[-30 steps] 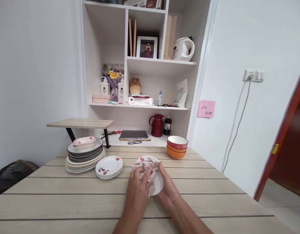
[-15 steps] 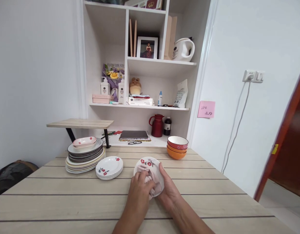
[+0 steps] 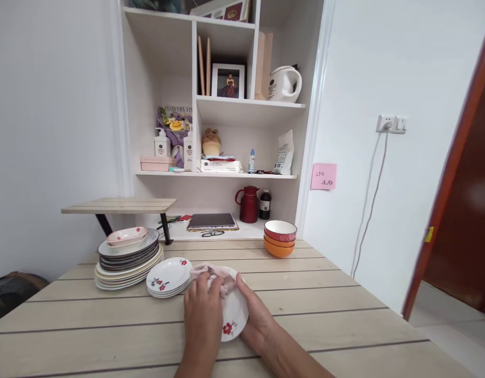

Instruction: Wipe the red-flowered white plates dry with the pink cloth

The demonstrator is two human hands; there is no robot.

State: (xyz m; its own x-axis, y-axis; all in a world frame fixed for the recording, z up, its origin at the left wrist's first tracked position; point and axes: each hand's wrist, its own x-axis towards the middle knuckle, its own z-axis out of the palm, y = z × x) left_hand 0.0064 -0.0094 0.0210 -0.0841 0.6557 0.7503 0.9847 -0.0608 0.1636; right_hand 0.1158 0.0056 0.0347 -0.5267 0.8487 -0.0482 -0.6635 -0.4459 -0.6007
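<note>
A small white plate with red flowers is tilted above the table, gripped at its right edge by my right hand, thumb on the rim. My left hand is closed on a pale pink cloth, which lies bunched against the plate's upper left part. The fingertips press into the cloth, and the plate's left side is hidden behind that hand. Just left of my hands sits a short stack of matching flowered plates.
A tall stack of plates topped by a pink-dotted dish stands at the left, by a small raised shelf. Nested bowls are at the back right. Behind the table are a laptop, glasses and a red jug.
My left hand has moved the cloth from the plate's middle to its upper left edge. The plate has turned, so a red flower now shows at the bottom. The view has shifted slightly right.
</note>
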